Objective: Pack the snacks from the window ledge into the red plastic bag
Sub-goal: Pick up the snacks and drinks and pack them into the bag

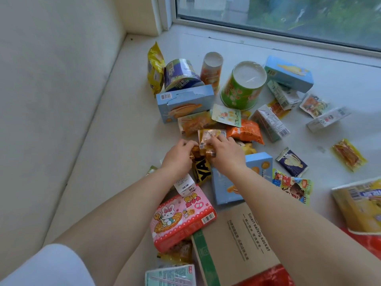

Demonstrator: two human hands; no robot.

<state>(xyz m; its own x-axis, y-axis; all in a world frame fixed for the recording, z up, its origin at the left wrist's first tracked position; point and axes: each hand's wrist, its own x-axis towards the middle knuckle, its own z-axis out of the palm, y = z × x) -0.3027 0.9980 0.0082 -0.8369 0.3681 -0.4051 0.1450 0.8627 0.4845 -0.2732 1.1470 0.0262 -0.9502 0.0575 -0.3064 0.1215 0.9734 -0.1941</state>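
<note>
Many snacks lie scattered on the white window ledge (237,44). My left hand (178,156) and my right hand (225,152) meet in the middle of the pile, both closed on small golden-brown wrapped snacks (203,148). Under them lies a yellow packet with black letters (203,174). An orange packet (246,132) sits just beyond my right hand. The red plastic bag (369,243) shows at the bottom right edge, with another red part (270,275) at the bottom.
Upturned noodle cups, green (242,87), blue (181,75) and orange (211,69), stand at the back. Blue boxes (185,103) (288,74), a pink rabbit packet (181,219) and a brown cardboard box (241,240) lie around. A cream cushion wall (51,89) borders the left.
</note>
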